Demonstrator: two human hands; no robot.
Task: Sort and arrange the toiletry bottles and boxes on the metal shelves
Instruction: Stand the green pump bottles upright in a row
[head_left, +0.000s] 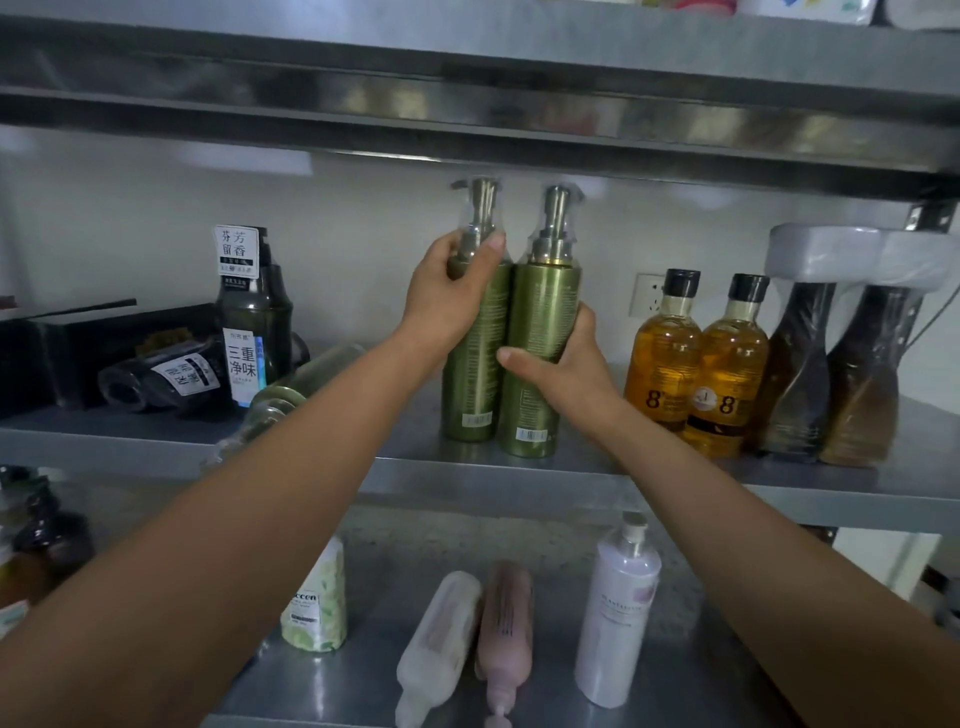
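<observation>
Two tall green pump bottles stand upright side by side on the middle metal shelf (587, 470). My left hand (454, 296) grips the left green bottle (475, 374) around its shoulder, just under the pump. My right hand (563, 358) wraps around the middle of the right green bottle (543, 317), thumb across its front. Both bottle bases rest on the shelf, and the bottles touch each other.
Two amber bottles (696, 364) and two wrapped dark bottles (836, 374) stand to the right. A dark upright bottle (252, 322), a fallen dark bottle (166, 376) and a lying green bottle (306, 379) are at left. The lower shelf holds white (618, 613), pink (506, 629) and other bottles.
</observation>
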